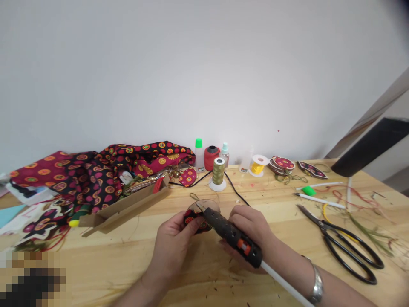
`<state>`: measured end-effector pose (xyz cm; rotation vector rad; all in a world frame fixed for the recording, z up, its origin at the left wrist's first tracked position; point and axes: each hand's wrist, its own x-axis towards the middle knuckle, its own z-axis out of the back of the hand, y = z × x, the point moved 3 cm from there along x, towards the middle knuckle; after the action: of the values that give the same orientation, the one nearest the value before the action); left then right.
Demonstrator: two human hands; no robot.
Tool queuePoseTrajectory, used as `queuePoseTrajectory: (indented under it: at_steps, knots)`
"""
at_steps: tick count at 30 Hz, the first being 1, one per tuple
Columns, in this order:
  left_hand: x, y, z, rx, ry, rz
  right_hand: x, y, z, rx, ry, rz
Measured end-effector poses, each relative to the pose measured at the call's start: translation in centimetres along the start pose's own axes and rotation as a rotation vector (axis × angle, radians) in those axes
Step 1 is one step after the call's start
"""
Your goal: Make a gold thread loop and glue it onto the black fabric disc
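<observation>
My left hand (174, 238) pinches a small round piece covered in dark patterned fabric (191, 216), with a pale disc (212, 206) showing at its far edge. A thin cord loop sticks out beyond it. In my right hand (251, 230) is a black hot glue gun (234, 236) with an orange switch; a white glue stick (281, 281) runs out of its back end. The gun's nozzle (200, 207) points at the fabric piece, right over its surface. Whether it touches cannot be seen. My right fingers are partly hidden behind the gun.
Patterned cloth (105, 175) and an open cardboard box (128, 207) lie at the left. Thread spools (218, 172) and small bottles (198, 155) stand along the wall. Large black scissors (343, 245), a white pen (319, 200) and loose cords are at the right, below a black lamp-like cylinder (370, 147).
</observation>
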<state>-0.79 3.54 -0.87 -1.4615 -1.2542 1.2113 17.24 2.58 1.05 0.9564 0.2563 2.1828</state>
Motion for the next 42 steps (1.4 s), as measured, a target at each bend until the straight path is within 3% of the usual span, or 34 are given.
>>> queuePoseTrajectory:
  at_steps: [42]
  knots:
    - [0.59, -0.06, 0.86, -0.124, -0.078, 0.002, 0.04, -0.27, 0.80, -0.042, -0.044, -0.107]
